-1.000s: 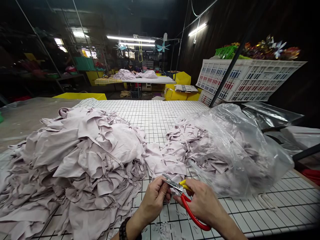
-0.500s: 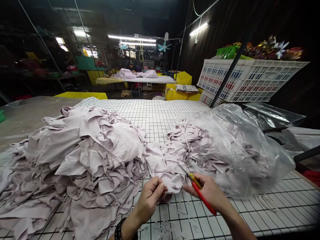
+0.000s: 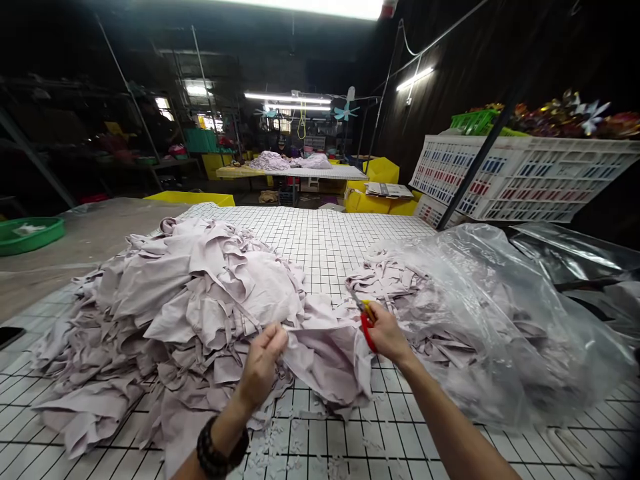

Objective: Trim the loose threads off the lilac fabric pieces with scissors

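A pale pink-lilac cloth piece [image 3: 327,363] is stretched between my two hands above the gridded table [image 3: 325,433]. My left hand [image 3: 265,357] pinches its upper left corner, fingers closed. In my right hand [image 3: 387,333] are scissors [image 3: 369,323] with red and yellow handles, blades pointing up and left; that hand is also at the cloth's right edge, though its grip there is partly hidden. To the left rises a large heap of the same cloth [image 3: 200,293]. On the right a smaller pile [image 3: 395,277] lies partly under a clear plastic bag [image 3: 500,320].
Small cloth snippets [image 3: 295,440] lie scattered near the front. A green basin [image 3: 33,237] stands at far left, above a dark phone-like object [image 3: 9,335]. White crates [image 3: 520,173] are stacked behind a slanted dark pole [image 3: 475,163] at right.
Both hands have moved up and apart, pulling the cloth taut between them. My right hand and scissors have shifted up and left. The view has tilted upward and swung a little left.
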The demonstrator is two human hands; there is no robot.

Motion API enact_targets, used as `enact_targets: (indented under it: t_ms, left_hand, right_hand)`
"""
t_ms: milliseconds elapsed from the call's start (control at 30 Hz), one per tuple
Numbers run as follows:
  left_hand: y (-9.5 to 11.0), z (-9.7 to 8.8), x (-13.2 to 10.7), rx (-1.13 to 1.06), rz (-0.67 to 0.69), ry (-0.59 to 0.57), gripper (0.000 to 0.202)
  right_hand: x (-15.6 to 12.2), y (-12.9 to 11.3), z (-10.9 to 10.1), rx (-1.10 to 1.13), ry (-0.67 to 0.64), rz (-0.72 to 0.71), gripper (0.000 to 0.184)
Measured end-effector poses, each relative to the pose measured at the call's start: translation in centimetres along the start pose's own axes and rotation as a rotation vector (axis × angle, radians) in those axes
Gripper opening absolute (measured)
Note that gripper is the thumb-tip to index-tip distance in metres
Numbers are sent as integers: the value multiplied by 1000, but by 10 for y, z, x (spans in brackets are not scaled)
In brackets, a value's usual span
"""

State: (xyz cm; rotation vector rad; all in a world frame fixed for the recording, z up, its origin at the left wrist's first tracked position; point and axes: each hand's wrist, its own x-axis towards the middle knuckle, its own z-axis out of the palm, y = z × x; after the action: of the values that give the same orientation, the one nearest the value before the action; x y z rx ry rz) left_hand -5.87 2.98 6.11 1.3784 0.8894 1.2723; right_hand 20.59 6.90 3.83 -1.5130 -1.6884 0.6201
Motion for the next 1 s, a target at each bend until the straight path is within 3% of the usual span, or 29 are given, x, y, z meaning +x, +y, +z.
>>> enact_targets:
  t_ms: [100,200,300,367,433,500,600,667,767,867,1000]
  left_hand:
    - [36,5,61,90,210,66,35]
    - [58,35,133,301,326,-70,43]
    - [51,71,182,572,153,-341,42]
    - [33,86,190,652,66,-414,39]
    - [11,88,175,690,23,-412,28]
    - [-11,80,142,701,-7,-364,17]
    - [-41,64,75,657,-105,-313,38]
    - [-60,60,28,479,-335,-366,55]
    - [-83,69,-26,-146,-760,-343,48]
    - [-92,88,-50,-582,-902,-209,38]
    - [-92,107,-47,-748,-969,-135,33]
  right_hand:
    - [-27,-20,-37,165,19,53,13]
    - [-53,-41,-52,325,-56,133,23]
    - [-71,-47,-38,462,-152,237,31]
    - [-80,-39,-17,535,-170,300,35]
    - [-86,-24,7,601,-157,372,38]
    - [-92,-8,27,664,-124,453,39]
    - [-97,6,43,666,-39,489,39]
    - [-101,7,44,604,21,460,37]
    - [-108,-1,35,516,74,420,34]
    - [-118,-9,26,409,85,414,29]
    - [-138,-13,24,130,84,402,18]
